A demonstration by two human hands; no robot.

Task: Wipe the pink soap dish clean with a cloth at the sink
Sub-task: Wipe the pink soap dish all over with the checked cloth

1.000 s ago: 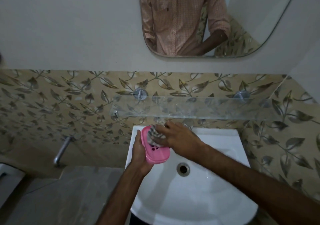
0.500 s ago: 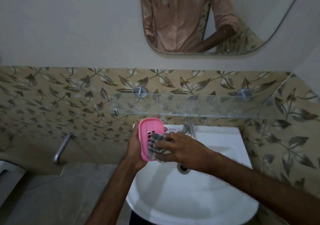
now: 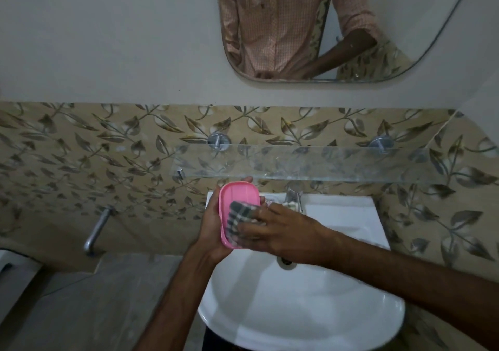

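Note:
My left hand (image 3: 210,227) grips the pink soap dish (image 3: 239,196) from behind and holds it tilted upright over the back left of the white sink (image 3: 310,310). A grey-and-white checked cloth (image 3: 237,219) is pressed against the lower half of the dish by my right hand (image 3: 283,230). The dish's upper face shows plain and smooth. My fingers hide its lower right part.
A glass shelf (image 3: 310,164) juts from the leaf-patterned tiled wall just above the dish. The sink tap (image 3: 294,198) stands behind my right hand, the drain (image 3: 286,263) under my wrist. A wall tap (image 3: 95,229) sticks out at the left. A mirror (image 3: 337,26) hangs above.
The dish has been turned from its slotted face to a plain face and raised towards the shelf. The cloth has slid from the dish's top end to its lower half.

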